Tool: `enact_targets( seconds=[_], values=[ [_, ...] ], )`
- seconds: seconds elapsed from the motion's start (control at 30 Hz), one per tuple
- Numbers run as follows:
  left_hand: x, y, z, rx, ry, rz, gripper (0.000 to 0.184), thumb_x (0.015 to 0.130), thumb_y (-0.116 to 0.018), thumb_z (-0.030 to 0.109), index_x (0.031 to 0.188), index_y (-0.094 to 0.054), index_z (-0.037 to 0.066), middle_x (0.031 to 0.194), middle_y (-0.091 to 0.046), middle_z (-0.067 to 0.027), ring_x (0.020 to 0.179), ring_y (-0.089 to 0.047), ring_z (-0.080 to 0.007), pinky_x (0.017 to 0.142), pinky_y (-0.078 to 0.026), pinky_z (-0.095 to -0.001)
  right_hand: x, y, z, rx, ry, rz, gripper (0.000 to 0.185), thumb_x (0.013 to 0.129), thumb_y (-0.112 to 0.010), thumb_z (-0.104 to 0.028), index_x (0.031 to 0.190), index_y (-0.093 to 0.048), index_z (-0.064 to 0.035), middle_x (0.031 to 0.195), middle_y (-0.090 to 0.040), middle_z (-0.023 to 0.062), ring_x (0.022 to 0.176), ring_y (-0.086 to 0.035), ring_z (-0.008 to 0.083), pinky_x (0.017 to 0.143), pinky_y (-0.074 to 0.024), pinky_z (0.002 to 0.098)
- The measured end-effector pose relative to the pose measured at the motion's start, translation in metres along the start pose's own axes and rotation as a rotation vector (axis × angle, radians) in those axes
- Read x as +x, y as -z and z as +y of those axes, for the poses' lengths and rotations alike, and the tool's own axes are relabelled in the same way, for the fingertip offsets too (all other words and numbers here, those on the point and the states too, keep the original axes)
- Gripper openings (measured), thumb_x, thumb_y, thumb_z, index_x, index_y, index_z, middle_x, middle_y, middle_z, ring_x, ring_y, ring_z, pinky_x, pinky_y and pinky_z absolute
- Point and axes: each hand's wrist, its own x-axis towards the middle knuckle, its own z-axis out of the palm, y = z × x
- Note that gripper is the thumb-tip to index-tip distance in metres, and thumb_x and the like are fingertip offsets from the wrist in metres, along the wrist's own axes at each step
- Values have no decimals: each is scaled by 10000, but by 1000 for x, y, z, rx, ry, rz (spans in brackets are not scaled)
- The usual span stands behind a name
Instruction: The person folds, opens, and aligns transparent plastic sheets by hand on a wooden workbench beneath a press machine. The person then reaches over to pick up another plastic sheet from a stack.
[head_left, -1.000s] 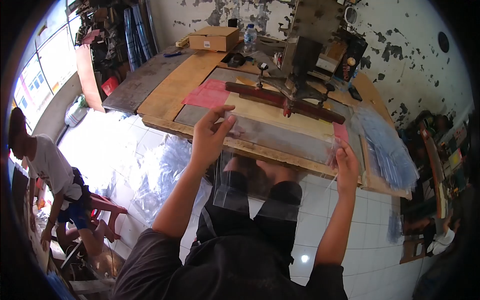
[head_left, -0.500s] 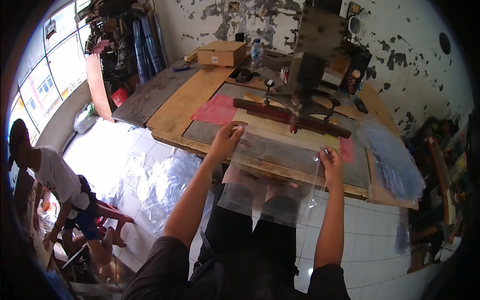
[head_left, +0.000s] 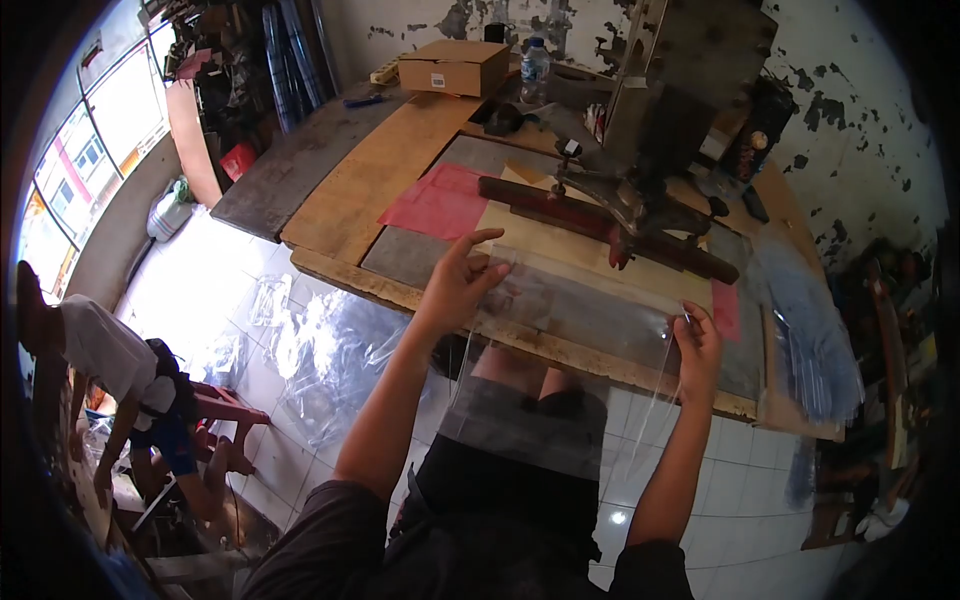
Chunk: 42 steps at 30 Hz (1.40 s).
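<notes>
A clear plastic sheet [head_left: 600,325] stretches between my two hands over the front edge of the worktable, and its lower part hangs above my lap. My left hand [head_left: 460,285] pinches its upper left corner between thumb and fingers. At the upper right corner my right hand [head_left: 697,350] is closed on the sheet. Just beyond it, a machine's long dark red bar [head_left: 600,228] lies above a pale yellow sheet [head_left: 545,240]. Pink sheets [head_left: 437,200] show at both ends of the yellow one.
Stacked clear plastic sheets [head_left: 810,345] lie on the table's right side. A cardboard box [head_left: 453,68] and a water bottle [head_left: 535,70] stand at the back. Loose plastic [head_left: 325,350] covers floor at the left, near a seated person [head_left: 120,350].
Both hands have moved right in view with the plastic sheet, and my left index finger has straightened somewhat. The camera view has shifted, and the machine looks nearer.
</notes>
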Motion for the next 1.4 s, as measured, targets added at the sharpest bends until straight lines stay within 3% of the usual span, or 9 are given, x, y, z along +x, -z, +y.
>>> enact_targets(
  seconds=[0.17, 0.27, 0.37, 0.5, 0.6, 1.03, 1.33, 1.4],
  values=[
    [2, 0, -7, -20, 26, 66, 512, 1024, -662, 68, 1489, -454, 15, 1051, -763, -130, 974, -711, -138, 846, -550, -282, 4, -2, 1, -50, 14, 28, 386, 1008, -714, -189, 1323, -618, 13, 1104, -689, 57, 994, -647, 127, 901, -507, 283],
    [-16, -4, -14, 144, 103, 134, 501, 1015, -679, 73, 1471, -478, 17, 1018, -764, -122, 958, -694, -112, 823, -541, -267, -14, 5, 7, -127, -78, 28, 447, 991, -748, -267, 1318, -629, 14, 1178, -670, 66, 1058, -635, 132, 944, -492, 282],
    [-5, -2, -4, 85, 66, 105, 496, 1015, -675, 64, 1465, -475, 11, 1015, -762, -125, 945, -691, -112, 813, -533, -251, -2, 6, 11, -192, 2, 39, 453, 982, -755, -299, 1307, -642, -4, 1088, -679, 46, 999, -638, 130, 916, -494, 284],
    [-2, -3, -8, 75, 57, 131, 526, 1005, -679, 35, 1478, -450, 12, 994, -749, -109, 932, -705, -129, 812, -545, -259, -5, -4, 0, -156, -3, 49, 434, 992, -739, -263, 1316, -622, 1, 988, -684, 60, 905, -639, 136, 808, -532, 295],
    [-3, -9, -5, -87, 80, 145, 513, 1000, -675, 13, 1466, -462, -2, 968, -746, -103, 924, -717, -136, 813, -554, -261, -9, -9, -9, -108, -56, 60, 438, 991, -741, -295, 1307, -637, -10, 1035, -694, 43, 957, -639, 121, 882, -493, 276],
    [-1, -8, -10, 81, 46, 195, 460, 980, -705, 13, 1404, -531, -29, 923, -747, -82, 900, -708, -113, 797, -548, -246, -7, -6, -3, -195, 13, 72, 376, 1006, -711, -221, 1301, -646, 3, 1082, -709, 65, 1007, -643, 116, 897, -492, 274],
    [-1, -8, -16, 30, 51, 280, 422, 984, -727, 69, 1367, -577, -24, 947, -763, -85, 889, -683, -83, 783, -523, -220, -10, -3, -8, -221, -38, 50, 386, 986, -740, -183, 1323, -670, -8, 988, -705, 28, 902, -622, 87, 834, -482, 249],
    [-4, -7, -16, 39, 50, 285, 431, 983, -726, 66, 1376, -572, -22, 937, -761, -73, 868, -676, -75, 765, -518, -205, -11, 3, 2, -45, -43, -4, 483, 972, -769, -236, 1369, -630, 2, 965, -723, 54, 892, -658, 105, 745, -521, 252]
  ],
)
